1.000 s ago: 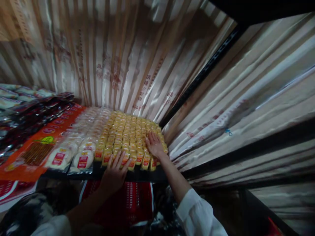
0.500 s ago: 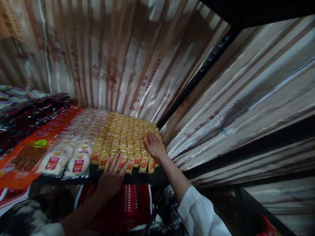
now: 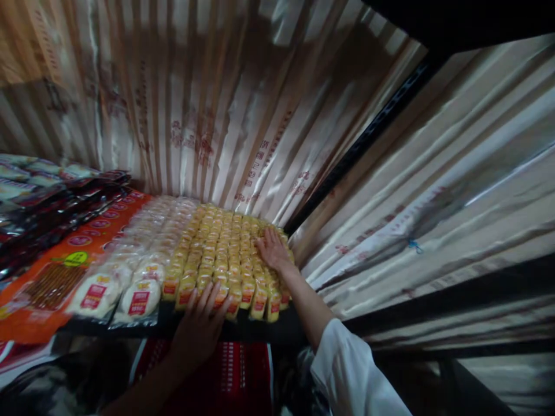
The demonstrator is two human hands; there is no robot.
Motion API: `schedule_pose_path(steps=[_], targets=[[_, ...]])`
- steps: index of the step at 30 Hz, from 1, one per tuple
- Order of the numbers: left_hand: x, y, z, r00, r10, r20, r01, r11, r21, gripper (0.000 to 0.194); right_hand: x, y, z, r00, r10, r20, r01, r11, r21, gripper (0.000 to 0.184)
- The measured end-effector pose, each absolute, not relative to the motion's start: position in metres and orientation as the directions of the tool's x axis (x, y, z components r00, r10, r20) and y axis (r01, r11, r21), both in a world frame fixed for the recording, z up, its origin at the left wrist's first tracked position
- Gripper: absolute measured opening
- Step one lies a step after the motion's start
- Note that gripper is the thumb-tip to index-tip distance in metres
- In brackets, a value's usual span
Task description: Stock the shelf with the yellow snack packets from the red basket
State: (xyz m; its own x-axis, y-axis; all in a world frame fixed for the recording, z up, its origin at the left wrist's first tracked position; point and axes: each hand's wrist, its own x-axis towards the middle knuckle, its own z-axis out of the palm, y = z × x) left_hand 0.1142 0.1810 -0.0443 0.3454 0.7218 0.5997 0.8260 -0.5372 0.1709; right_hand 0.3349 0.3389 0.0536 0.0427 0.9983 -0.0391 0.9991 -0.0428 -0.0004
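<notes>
Rows of small yellow packaged cakes (image 3: pixel 221 248) with red labels lie packed together on a dark shelf (image 3: pixel 255 329). My left hand (image 3: pixel 202 318) rests with spread fingers against the front ends of these rows. Farther back on the right side, my right hand (image 3: pixel 274 248) lies flat on top of the yellow packs, its fingers stretched out. Neither hand is wrapped round a pack. To the left of the cakes are two rows of clear bags with round white flat cakes (image 3: pixel 139 297), also red-labelled.
Orange snack bags (image 3: pixel 47 283) and dark shiny packets (image 3: pixel 47 225) fill the shelf's left part. A red basket (image 3: pixel 234 375) is below the front edge. A black metal post (image 3: pixel 359 150) rises at the right corner, before pale striped sheeting (image 3: pixel 208 104).
The view has shifted slightly, so the shelf appears a little lower. Both hands keep about the same places on the yellow packs.
</notes>
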Motion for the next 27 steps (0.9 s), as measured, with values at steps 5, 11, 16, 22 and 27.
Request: schedule_pose_path(steps=[5, 11, 16, 22, 27], targets=[[0.114, 0.181, -0.044, 0.349, 0.715, 0.606, 0.826, -0.541, 0.162, 0.048, 0.325, 0.350, 0.051, 0.008, 0.994, -0.110, 1.000, -0.011, -0.024, 0.064], [0.113, 0.181, -0.044, 0.357, 0.720, 0.595, 0.824, -0.542, 0.162, 0.048, 0.308, 0.355, 0.054, -0.060, 0.998, -0.022, 0.997, 0.058, -0.057, 0.064], [0.112, 0.181, -0.041, 0.361, 0.707, 0.608, 0.823, -0.549, 0.149, 0.050, 0.292, 0.358, 0.048, -0.143, 0.986, -0.080, 0.987, 0.137, -0.079, 0.062], [0.112, 0.181, -0.040, 0.366, 0.699, 0.615, 0.814, -0.560, 0.152, 0.051, 0.278, 0.356, 0.054, -0.197, 0.980, -0.002, 0.976, 0.196, -0.093, 0.062], [0.112, 0.181, -0.042, 0.358, 0.709, 0.608, 0.819, -0.551, 0.159, 0.050, 0.267, 0.357, 0.053, -0.235, 0.965, -0.117, 0.971, 0.226, -0.083, 0.061]])
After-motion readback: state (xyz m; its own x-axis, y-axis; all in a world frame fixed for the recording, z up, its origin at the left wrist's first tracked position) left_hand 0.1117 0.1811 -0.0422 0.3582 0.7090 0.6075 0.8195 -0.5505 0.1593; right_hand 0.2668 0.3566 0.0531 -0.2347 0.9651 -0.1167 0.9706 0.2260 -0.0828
